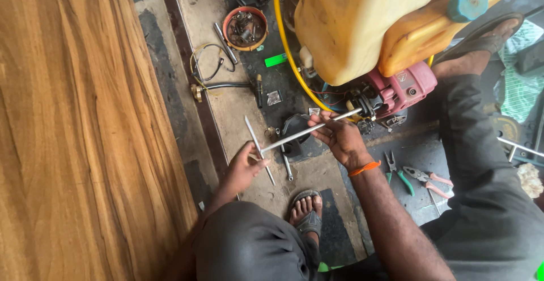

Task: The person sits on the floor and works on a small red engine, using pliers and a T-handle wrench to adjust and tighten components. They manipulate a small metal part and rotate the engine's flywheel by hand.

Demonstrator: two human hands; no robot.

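Seen from above, a person sits on the floor [238,108] with knees spread. The left hand [245,167] is held low, just above the left knee, its grip clenched around the crossbar of a slim T-handled wrench [294,136]. The right hand [340,136] reaches forward, wrist bent, an orange band round it, fingers grasping the wrench's long shaft (near its middle). The shaft is smooth, bright steel; its long axis runs from the left hand up and to the right, and its far tip points into the pink engine [402,91]. Above the engine sits a bulky yellow plastic tank [351,26] with a teal cap. Right of the right forearm, below the engine, lie green-handled pliers [399,173] and pink-handled pliers [430,180]. Left of the tank stands a round red bowl [245,28] of small metal parts. The concrete floor is stained dark with oil.
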